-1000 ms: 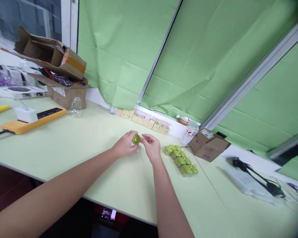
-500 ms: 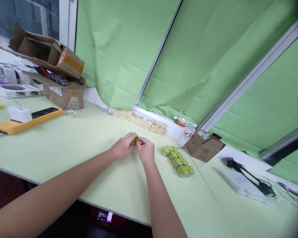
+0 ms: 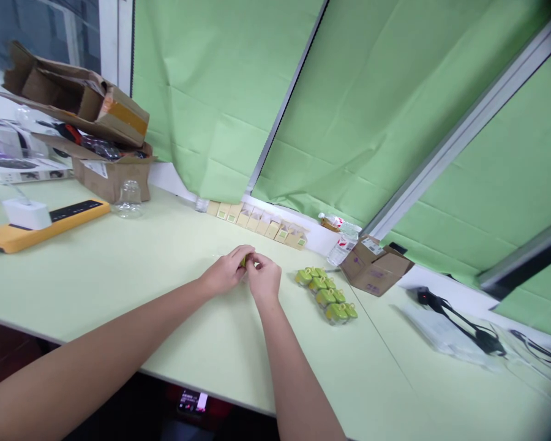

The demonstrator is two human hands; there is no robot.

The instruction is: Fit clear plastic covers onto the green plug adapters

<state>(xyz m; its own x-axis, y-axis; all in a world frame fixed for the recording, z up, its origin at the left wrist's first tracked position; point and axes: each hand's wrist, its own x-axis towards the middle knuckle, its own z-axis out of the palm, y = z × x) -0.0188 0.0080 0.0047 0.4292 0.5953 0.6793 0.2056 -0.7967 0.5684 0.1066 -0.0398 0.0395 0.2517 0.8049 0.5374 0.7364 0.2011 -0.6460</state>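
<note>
Close together above the middle of the table (image 3: 165, 245), both my hands grip one small green-lidded container (image 3: 243, 261), mostly hidden by fingers. My left hand (image 3: 224, 271) is closed around its left side. The fingers of my right hand (image 3: 264, 278) pinch at its upper right. To the right of my hands stand several small clear containers with green lids (image 3: 325, 298), each lid with a loop on top, grouped in rows.
Small beige boxes (image 3: 257, 220) line the window side. A cardboard box (image 3: 374, 266) and plastic bottles (image 3: 342, 245) stand at back right. Left are an orange power strip (image 3: 73, 219), a clear jar (image 3: 129, 199) and stacked cartons (image 3: 110, 174). Black cables (image 3: 459, 321) lie far right.
My right hand has shifted slightly left and closer to my left hand, so less of the green lid shows. The view has moved slightly.
</note>
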